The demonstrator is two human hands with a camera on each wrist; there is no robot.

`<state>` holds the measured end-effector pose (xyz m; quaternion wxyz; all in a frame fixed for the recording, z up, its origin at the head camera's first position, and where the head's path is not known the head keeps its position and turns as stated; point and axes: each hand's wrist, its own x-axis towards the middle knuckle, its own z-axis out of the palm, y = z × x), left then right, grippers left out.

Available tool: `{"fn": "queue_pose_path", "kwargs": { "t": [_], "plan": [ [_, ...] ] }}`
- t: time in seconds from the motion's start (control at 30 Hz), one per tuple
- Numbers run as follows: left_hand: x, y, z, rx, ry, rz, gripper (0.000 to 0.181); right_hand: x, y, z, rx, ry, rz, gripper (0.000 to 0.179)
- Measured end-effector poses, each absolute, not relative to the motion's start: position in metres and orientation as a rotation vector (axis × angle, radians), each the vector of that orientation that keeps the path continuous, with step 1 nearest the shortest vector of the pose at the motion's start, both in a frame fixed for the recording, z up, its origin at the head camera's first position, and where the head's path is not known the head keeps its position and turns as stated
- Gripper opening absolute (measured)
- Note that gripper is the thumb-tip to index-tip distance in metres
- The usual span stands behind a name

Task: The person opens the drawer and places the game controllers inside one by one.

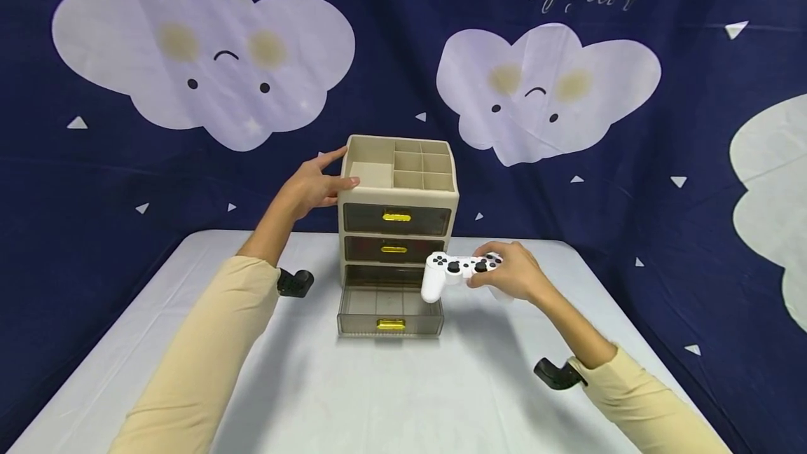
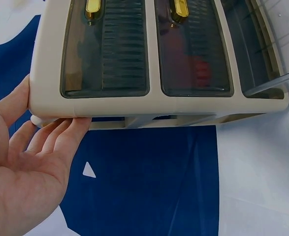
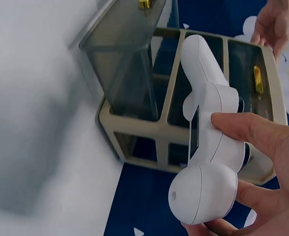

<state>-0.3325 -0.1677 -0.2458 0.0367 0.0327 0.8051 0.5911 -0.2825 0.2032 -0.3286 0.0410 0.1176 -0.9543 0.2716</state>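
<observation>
My left hand [image 1: 310,184] holds the top left edge of a beige drawer organizer [image 1: 403,196]. In the left wrist view, its thumb is at the top corner and its other fingers [image 2: 63,137] lie against the side wall. The bottom drawer [image 1: 391,326], clear grey with a gold handle, is pulled out, and its bare floor shows. A white game controller [image 1: 435,279] is in my right hand [image 1: 512,272], pinched by its right part between thumb and fingers. The controller's left grip overlaps the drawer's right side in the head view.
Two upper drawers with gold handles [image 1: 396,216] are closed; something red [image 2: 201,69] shows dimly through the middle one. Compartments [image 1: 422,162] divide the organizer's top. A white cloth covers the table [image 1: 391,398], and a dark blue cloud-print curtain [image 1: 391,54] hangs behind.
</observation>
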Motion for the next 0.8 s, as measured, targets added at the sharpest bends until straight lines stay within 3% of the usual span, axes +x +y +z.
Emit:
{"fn": "queue_pose_path", "kwargs": {
  "t": [0.8],
  "plan": [
    [-0.34,-0.17,-0.247,0.088,2.437,1.84,0.084,-0.285,0.126,-0.354,0.435,-2.851,1.004,0.052]
  ]
}}
